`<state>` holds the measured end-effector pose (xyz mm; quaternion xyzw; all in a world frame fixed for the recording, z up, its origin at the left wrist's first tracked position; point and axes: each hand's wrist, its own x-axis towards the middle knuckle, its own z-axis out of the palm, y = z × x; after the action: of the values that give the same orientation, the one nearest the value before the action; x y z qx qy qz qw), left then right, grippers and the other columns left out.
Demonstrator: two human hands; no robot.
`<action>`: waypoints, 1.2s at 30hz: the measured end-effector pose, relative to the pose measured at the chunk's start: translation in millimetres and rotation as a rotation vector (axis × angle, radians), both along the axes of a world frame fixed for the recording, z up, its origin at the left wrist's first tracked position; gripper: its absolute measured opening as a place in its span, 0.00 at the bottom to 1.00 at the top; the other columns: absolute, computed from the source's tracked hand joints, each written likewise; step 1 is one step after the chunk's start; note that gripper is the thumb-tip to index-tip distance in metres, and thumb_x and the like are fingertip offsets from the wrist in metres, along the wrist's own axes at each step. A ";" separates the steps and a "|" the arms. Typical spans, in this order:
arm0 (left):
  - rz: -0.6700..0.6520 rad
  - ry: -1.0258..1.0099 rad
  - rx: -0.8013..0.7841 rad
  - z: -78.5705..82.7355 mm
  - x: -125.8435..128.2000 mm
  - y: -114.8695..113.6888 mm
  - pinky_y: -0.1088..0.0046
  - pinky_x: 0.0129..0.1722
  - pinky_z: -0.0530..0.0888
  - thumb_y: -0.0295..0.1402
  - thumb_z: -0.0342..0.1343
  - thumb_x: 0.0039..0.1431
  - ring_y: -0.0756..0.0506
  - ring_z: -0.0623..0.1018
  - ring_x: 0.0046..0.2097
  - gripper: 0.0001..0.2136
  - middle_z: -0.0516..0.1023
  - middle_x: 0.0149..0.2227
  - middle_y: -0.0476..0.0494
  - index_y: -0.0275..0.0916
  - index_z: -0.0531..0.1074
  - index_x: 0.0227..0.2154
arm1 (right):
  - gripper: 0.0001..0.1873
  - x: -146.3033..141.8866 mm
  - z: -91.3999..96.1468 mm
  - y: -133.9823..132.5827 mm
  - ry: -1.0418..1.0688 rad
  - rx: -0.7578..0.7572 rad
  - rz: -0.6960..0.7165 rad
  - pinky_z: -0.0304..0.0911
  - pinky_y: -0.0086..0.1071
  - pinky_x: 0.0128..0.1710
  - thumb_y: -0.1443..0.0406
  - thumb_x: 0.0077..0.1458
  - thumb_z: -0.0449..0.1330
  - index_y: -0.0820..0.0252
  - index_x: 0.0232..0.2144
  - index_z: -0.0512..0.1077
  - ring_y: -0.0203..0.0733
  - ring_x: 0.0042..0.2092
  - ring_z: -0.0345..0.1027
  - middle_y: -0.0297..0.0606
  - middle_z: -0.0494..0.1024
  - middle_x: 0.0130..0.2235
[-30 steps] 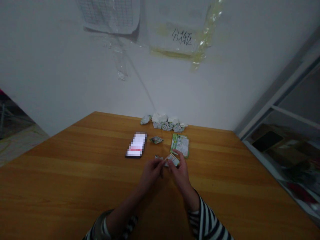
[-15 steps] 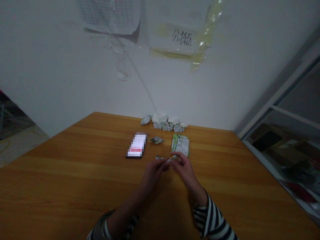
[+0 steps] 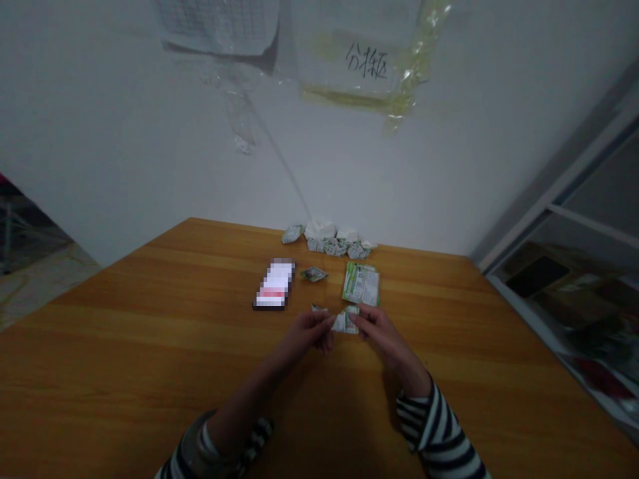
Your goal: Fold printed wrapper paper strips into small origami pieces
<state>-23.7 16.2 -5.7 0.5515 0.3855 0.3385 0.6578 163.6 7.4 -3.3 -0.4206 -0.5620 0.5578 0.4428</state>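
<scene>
Over the table, both hands pinch a small green-and-white printed piece of paper or wrapper (image 3: 344,320). My left hand (image 3: 310,330) grips its left corner between thumb and fingertips, the other fingers curled beneath. On the right edge, my right hand (image 3: 378,328) presses it between thumb and forefinger. Just past my left fingers lies a small folded piece (image 3: 318,308), partly hidden. Farther back is another folded, pointed green-and-white piece (image 3: 314,274). A stack of flat green-and-white printed sheets or packets (image 3: 361,284) rests beyond my right hand.
A phone with a lit, blurred screen (image 3: 274,285) lies left of the folded pieces. Several crumpled white-and-green bundles (image 3: 335,241) line the wall side of the wooden table (image 3: 150,346). Taped papers (image 3: 367,60) hang on the wall. Framed shelving (image 3: 559,266) stands at right.
My hands have moved slightly apart, and the printed piece between them has turned from edge-on to show its face. The view has tilted down a little.
</scene>
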 end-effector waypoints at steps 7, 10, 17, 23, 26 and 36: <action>0.100 0.206 0.408 -1.1 3.4 -5.9 0.75 0.31 0.72 0.39 0.55 0.55 0.48 0.75 0.30 0.14 0.78 0.30 0.46 0.37 0.76 0.39 | 0.08 -9.2 -2.2 -4.3 0.112 -0.095 -0.030 0.44 0.22 0.15 0.61 0.52 0.58 0.61 0.29 0.68 0.28 0.15 0.53 0.27 0.68 0.18; 0.086 0.188 0.356 1.8 2.6 -6.4 0.77 0.26 0.70 0.40 0.53 0.56 0.50 0.73 0.23 0.14 0.75 0.22 0.48 0.34 0.76 0.32 | 0.11 -8.3 -1.7 -3.6 0.059 -0.099 -0.004 0.41 0.23 0.16 0.59 0.52 0.58 0.61 0.25 0.68 0.28 0.17 0.50 0.26 0.65 0.17; 0.031 0.225 0.296 4.0 0.3 -4.1 0.77 0.21 0.70 0.41 0.51 0.57 0.50 0.73 0.21 0.15 0.74 0.20 0.47 0.32 0.73 0.30 | 0.14 -12.2 -2.1 -1.1 0.083 -0.102 -0.057 0.40 0.24 0.18 0.58 0.45 0.62 0.61 0.18 0.67 0.28 0.19 0.49 0.26 0.61 0.16; 0.137 0.402 0.676 5.3 3.0 -9.4 0.66 0.44 0.72 0.34 0.52 0.59 0.41 0.78 0.42 0.14 0.79 0.42 0.40 0.39 0.74 0.46 | 0.09 -17.1 -7.7 -1.5 0.153 -0.231 -0.126 0.40 0.23 0.16 0.61 0.44 0.60 0.62 0.22 0.69 0.27 0.17 0.51 0.26 0.63 0.17; 0.091 0.485 0.764 1.2 2.1 -10.0 0.67 0.44 0.73 0.33 0.48 0.62 0.42 0.78 0.42 0.15 0.78 0.42 0.39 0.39 0.72 0.48 | 0.09 -16.7 -11.1 -1.8 0.169 -0.274 -0.147 0.40 0.23 0.16 0.60 0.44 0.60 0.62 0.22 0.69 0.28 0.17 0.53 0.27 0.65 0.16; -0.052 0.742 1.009 -14.4 -4.3 -11.2 0.63 0.47 0.73 0.24 0.48 0.59 0.40 0.75 0.50 0.24 0.68 0.57 0.37 0.46 0.60 0.58 | 0.11 -22.5 -10.1 -4.9 0.228 -0.352 -0.204 0.38 0.22 0.14 0.59 0.43 0.58 0.61 0.19 0.65 0.27 0.15 0.52 0.27 0.64 0.14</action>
<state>-28.0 5.0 -20.1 0.8841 0.3675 0.2486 0.1467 141.2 2.5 -13.4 -0.4802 -0.3570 0.6433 0.4776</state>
